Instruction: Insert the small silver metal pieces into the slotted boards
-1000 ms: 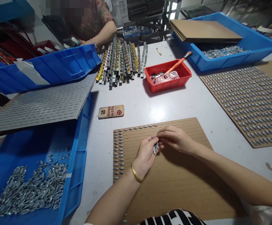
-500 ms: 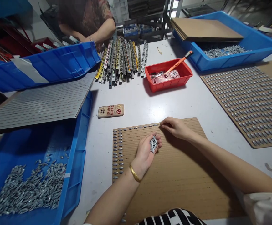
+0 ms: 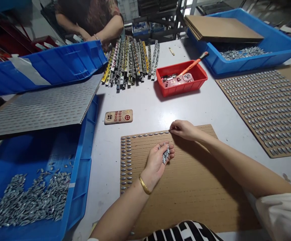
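Note:
My left hand (image 3: 157,159) is palm up above the corrugated cardboard sheet (image 3: 185,201), fingers curled around a small heap of grey spindle-shaped metal pieces (image 3: 165,154). The thumb lies across part of that heap. At the far edge of the sheet, my right hand (image 3: 182,129) pinches thumb and fingertips together at the right end of a row of the same pieces (image 3: 151,134). Whatever sits between those fingertips is hidden. Down the sheet's left side run two columns of pieces (image 3: 128,151), lying in the grooves.
On the left, a blue bin (image 3: 81,177) holds many loose pieces. A filled cardboard sheet (image 3: 268,110) lies right. Beyond are a phone (image 3: 118,116), a red tray (image 3: 185,87), bundled metal strips (image 3: 130,63) and another blue bin (image 3: 256,63). A co-worker's arms (image 3: 107,31) show behind.
My right hand has shifted slightly left and toward the sheet's far edge, staying pinched. My left thumb has moved in over the heap, covering more of it. The view has shifted a little.

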Action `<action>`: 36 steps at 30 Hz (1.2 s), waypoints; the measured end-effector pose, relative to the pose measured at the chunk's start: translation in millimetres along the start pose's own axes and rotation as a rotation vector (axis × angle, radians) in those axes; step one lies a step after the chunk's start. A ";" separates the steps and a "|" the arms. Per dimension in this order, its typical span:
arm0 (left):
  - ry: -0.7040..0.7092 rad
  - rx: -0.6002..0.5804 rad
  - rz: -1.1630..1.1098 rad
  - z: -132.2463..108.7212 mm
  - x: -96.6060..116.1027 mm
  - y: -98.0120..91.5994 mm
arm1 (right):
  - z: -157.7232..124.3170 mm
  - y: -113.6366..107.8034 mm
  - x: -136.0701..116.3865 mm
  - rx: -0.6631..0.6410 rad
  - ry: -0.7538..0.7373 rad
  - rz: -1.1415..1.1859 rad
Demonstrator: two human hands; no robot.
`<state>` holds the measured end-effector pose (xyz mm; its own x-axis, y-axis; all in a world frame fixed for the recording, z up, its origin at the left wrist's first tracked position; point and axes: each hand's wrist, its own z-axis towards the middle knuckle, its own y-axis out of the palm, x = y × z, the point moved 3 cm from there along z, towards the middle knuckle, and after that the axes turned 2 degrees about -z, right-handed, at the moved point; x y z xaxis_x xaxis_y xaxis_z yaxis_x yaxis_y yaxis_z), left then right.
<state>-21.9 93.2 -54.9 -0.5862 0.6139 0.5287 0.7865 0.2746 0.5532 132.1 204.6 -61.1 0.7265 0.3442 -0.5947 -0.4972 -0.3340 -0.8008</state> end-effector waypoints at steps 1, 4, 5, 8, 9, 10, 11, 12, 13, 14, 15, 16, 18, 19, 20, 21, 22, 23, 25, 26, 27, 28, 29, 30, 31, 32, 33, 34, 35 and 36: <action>-0.001 -0.005 -0.001 0.3 -0.3 -0.5 | 1.1 -0.1 0.0 0.000 0.003 -0.008; 0.001 -0.013 -0.007 1.5 -1.0 -2.6 | 3.6 0.2 0.3 -0.007 0.014 -0.024; 0.005 -0.012 -0.008 1.9 -1.0 -3.3 | 4.1 0.4 0.4 -0.011 0.016 -0.028; 0.023 0.000 -0.013 2.2 -0.4 -5.2 | 5.2 0.6 1.0 -0.024 0.018 -0.036; 0.028 0.003 -0.014 1.9 0.1 -5.5 | 5.5 0.5 1.2 -0.029 0.018 -0.038; 0.032 0.005 -0.015 1.6 0.6 -5.7 | 5.8 0.3 1.2 -0.033 0.019 -0.040; 0.034 0.004 -0.017 1.2 1.1 -5.7 | 6.1 0.0 1.0 -0.037 0.019 -0.041; 0.035 0.002 -0.019 0.9 1.6 -5.7 | 6.3 -0.3 0.8 -0.041 0.020 -0.043; 0.036 0.000 -0.022 0.6 2.0 -5.7 | 6.4 -0.7 0.4 -0.045 0.020 -0.044; 0.036 -0.002 -0.025 0.4 2.3 -5.8 | 6.5 -1.1 0.0 -0.049 0.020 -0.046; 0.035 -0.003 -0.028 0.2 2.5 -6.0 | 6.5 -1.6 -0.4 -0.052 0.018 -0.048; 0.035 -0.004 -0.031 0.0 2.6 -6.2 | 6.4 -2.0 -0.8 -0.055 0.015 -0.049; 0.035 -0.003 -0.035 -0.7 2.6 -6.7 | 6.0 -2.6 -1.7 -0.060 0.006 -0.053; 0.036 -0.001 -0.036 -1.2 2.6 -6.8 | 5.7 -2.8 -2.1 -0.062 0.002 -0.055; 0.037 0.000 -0.037 -1.8 2.5 -6.8 | 5.4 -2.9 -2.4 -0.063 -0.002 -0.056; 0.038 0.001 -0.037 -2.4 2.3 -6.7 | 5.2 -3.0 -2.7 -0.064 -0.004 -0.057; 0.039 0.000 -0.038 -2.9 2.1 -6.6 | 5.0 -2.9 -2.9 -0.065 -0.004 -0.059; 0.039 -0.002 -0.038 -3.1 1.9 -6.4 | 5.0 -2.9 -3.0 -0.064 -0.004 -0.060; 0.042 -0.008 -0.040 -2.9 1.2 -6.2 | 5.3 -2.8 -3.1 -0.064 -0.002 -0.065; 0.044 -0.012 -0.043 -2.4 0.7 -6.3 | 5.6 -2.7 -3.0 -0.065 -0.001 -0.066; 0.046 -0.016 -0.047 -1.7 0.2 -6.4 | 5.9 -2.6 -2.9 -0.067 -0.002 -0.067; 0.047 -0.019 -0.052 -0.8 -0.3 -6.7 | 6.3 -2.5 -2.8 -0.069 -0.004 -0.065; 0.047 -0.020 -0.057 0.0 -0.8 -7.2 | 6.7 -2.4 -2.6 -0.072 -0.005 -0.061; 0.049 -0.019 -0.064 0.8 -1.3 -7.6 | 7.2 -2.3 -2.3 -0.074 -0.006 -0.054; 0.050 -0.017 -0.070 1.4 -1.6 -8.1 | 7.6 -2.2 -2.0 -0.075 -0.007 -0.046; 0.052 -0.013 -0.075 1.8 -1.8 -8.5 | 8.0 -2.3 -1.5 -0.075 -0.007 -0.037; 0.055 -0.009 -0.081 2.1 -2.0 -8.8 | 8.2 -2.6 -0.9 -0.073 -0.006 -0.027; 0.058 -0.006 -0.086 2.1 -2.0 -8.8 | 8.1 -3.2 -0.2 -0.069 -0.005 -0.015; 0.060 -0.002 -0.091 2.1 -2.0 -8.7 | 7.6 -4.1 0.5 -0.064 -0.001 -0.002; 0.061 0.001 -0.095 2.0 -2.0 -8.3 | 6.3 -5.3 1.0 -0.058 0.006 0.012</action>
<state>-26.9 91.1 -61.8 -0.6689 0.5388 0.5121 0.7269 0.3301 0.6022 132.6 212.2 -57.9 0.7233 0.3349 -0.6039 -0.4781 -0.3883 -0.7878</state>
